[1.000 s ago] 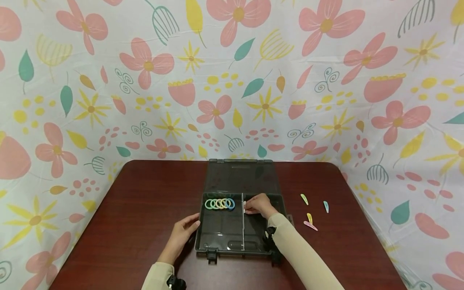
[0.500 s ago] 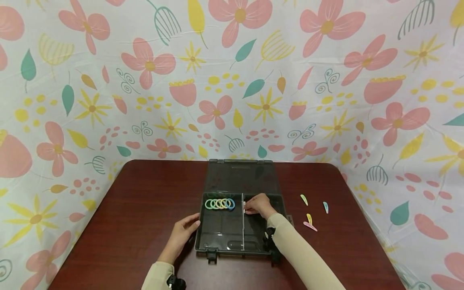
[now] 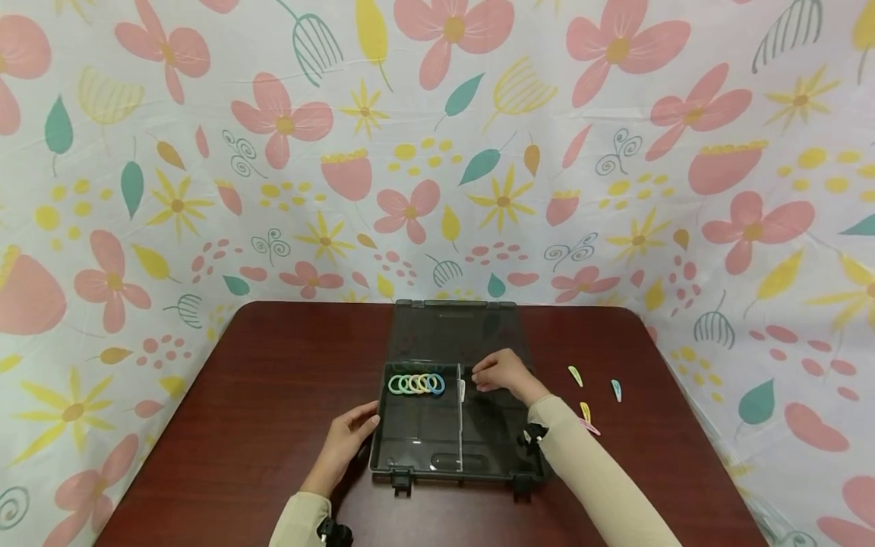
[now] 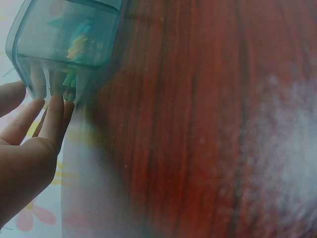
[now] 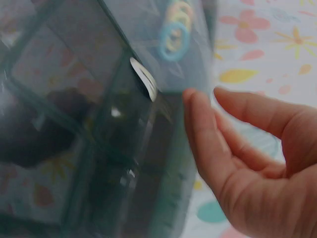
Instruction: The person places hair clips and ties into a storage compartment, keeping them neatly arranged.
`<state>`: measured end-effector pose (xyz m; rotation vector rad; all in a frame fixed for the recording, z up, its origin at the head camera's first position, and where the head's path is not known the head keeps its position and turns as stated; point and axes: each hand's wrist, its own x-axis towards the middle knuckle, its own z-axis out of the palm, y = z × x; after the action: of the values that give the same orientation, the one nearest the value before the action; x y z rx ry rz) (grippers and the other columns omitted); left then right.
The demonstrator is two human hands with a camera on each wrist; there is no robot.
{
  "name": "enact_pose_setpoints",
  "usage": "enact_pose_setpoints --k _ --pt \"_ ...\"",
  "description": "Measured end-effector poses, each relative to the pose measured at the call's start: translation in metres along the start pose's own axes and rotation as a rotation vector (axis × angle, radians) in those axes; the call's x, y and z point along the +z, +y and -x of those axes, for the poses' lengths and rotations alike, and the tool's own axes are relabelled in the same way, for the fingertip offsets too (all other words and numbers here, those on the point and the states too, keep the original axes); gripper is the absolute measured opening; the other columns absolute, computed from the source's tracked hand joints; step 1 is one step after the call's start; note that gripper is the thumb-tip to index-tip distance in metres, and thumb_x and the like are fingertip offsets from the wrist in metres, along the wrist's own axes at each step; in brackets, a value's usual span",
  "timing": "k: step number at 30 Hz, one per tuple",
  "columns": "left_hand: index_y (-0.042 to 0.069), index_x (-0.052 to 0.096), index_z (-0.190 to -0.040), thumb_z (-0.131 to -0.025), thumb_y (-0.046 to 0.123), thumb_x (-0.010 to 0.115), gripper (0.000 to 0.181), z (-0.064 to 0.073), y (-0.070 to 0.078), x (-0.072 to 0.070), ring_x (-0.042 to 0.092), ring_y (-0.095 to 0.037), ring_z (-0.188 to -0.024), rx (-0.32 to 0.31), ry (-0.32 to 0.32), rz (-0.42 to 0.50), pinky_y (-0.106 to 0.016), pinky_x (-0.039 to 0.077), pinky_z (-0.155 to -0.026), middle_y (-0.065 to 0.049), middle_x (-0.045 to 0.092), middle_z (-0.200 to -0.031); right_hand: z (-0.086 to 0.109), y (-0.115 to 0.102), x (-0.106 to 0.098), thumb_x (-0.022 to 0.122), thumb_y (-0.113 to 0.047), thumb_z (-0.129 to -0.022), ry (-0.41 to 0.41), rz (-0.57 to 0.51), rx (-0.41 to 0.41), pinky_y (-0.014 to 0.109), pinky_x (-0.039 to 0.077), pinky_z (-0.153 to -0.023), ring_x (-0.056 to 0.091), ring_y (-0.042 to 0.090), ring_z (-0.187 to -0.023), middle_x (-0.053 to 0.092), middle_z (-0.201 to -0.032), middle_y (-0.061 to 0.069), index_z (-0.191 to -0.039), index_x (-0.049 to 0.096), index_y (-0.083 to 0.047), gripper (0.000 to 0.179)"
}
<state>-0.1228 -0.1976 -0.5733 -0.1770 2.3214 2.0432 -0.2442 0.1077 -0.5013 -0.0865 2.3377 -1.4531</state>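
Note:
A dark see-through plastic case point(image 3: 418, 422) lies on the table with its lid point(image 3: 456, 334) folded back. My left hand point(image 3: 344, 444) rests its relaxed fingers against the case's left wall, as the left wrist view also shows. Over the far end of the right compartment is my right hand point(image 3: 506, 374), thumb and forefinger slightly apart with nothing between them. A white snap hair clip point(image 5: 144, 79) lies beside the clear divider point(image 3: 460, 437), just left of those fingers. Several pastel rings point(image 3: 416, 384) sit overlapped in a row at the far side of the left compartment.
On the table right of the case lie a yellow-green hair clip point(image 3: 576, 376), a blue clip point(image 3: 617, 390), a yellow clip point(image 3: 585, 412) and a pink clip point(image 3: 591, 427) partly behind the right sleeve. A floral cloth point(image 3: 437, 152) hangs behind the brown table point(image 3: 287, 365).
My right hand has let go of the white hair clip and moved up and to the right, leaving the clip by the divider. The left hand stays at the case.

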Motion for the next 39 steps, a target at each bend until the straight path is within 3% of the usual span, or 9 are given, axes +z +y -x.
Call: enact_pose_setpoints --k 10,15,20,25,32,37,39 --pt "-0.001 0.057 -0.132 -0.095 0.012 0.061 0.039 -0.001 -0.001 0.0 0.05 -0.034 -0.123 0.01 -0.01 0.006 -0.037 0.047 -0.095 -0.021 0.055 -0.133 0.016 0.012 -0.063 0.061 -0.004 -0.093 -0.019 -0.012 -0.156 0.047 0.052 -0.085 0.067 0.031 -0.091 0.066 -0.103 0.025 -0.116 0.06 0.012 0.028" --pt "-0.002 0.056 -0.132 -0.095 0.011 0.061 0.039 0.0 -0.001 -0.001 0.05 -0.034 -0.123 0.012 -0.014 0.013 -0.037 0.047 -0.095 -0.022 0.055 -0.133 0.029 0.028 -0.093 0.062 -0.009 -0.094 0.029 -0.019 -0.186 0.047 0.052 -0.087 0.064 0.037 -0.099 0.064 -0.11 0.026 -0.12 0.06 0.01 0.032" --pt "-0.002 0.056 -0.132 -0.096 0.01 0.06 0.039 -0.001 -0.001 -0.001 0.05 -0.034 -0.123 0.019 -0.019 0.006 -0.036 0.047 -0.095 -0.022 0.055 -0.133 0.04 0.045 -0.116 0.062 -0.014 -0.095 0.11 -0.017 -0.173 0.043 0.052 -0.086 0.065 0.035 -0.102 0.062 -0.115 0.027 -0.123 0.059 0.009 0.036" --pt "-0.003 0.056 -0.132 -0.095 0.009 0.06 0.038 -0.001 0.0 0.0 0.053 -0.032 -0.121 0.016 -0.007 0.009 -0.028 0.047 -0.092 -0.022 0.056 -0.131 0.049 0.064 -0.129 0.06 -0.016 -0.096 0.161 -0.016 -0.138 0.048 0.049 -0.091 0.062 0.038 -0.107 0.062 -0.118 0.025 -0.125 0.058 0.007 0.036" --pt "-0.004 0.056 -0.131 -0.095 0.012 0.062 0.04 0.001 0.0 0.0 0.053 -0.031 -0.12 0.031 -0.014 0.004 -0.027 0.048 -0.09 -0.024 0.056 -0.131 0.065 0.091 -0.139 0.062 -0.019 -0.095 0.172 -0.022 -0.083 0.054 0.044 -0.095 0.057 0.042 -0.113 0.059 -0.124 0.024 -0.13 0.053 0.009 0.046" --pt "-0.002 0.057 -0.131 -0.095 0.011 0.062 0.039 0.0 0.0 0.0 0.052 -0.032 -0.121 0.013 -0.012 0.015 -0.027 0.047 -0.091 -0.021 0.056 -0.131 0.076 0.109 -0.142 0.064 -0.021 -0.094 0.178 -0.011 -0.039 0.051 0.047 -0.093 0.062 0.035 -0.108 0.058 -0.124 0.026 -0.13 0.053 0.009 0.048" --pt "-0.002 0.056 -0.131 -0.095 0.009 0.061 0.039 -0.001 0.001 0.0 0.052 -0.032 -0.121 0.008 -0.008 0.017 -0.027 0.047 -0.091 -0.021 0.056 -0.131 0.081 0.116 -0.142 0.064 -0.021 -0.094 0.178 -0.001 -0.017 0.05 0.047 -0.093 0.064 0.031 -0.106 0.052 -0.131 0.029 -0.13 0.053 0.009 0.048"
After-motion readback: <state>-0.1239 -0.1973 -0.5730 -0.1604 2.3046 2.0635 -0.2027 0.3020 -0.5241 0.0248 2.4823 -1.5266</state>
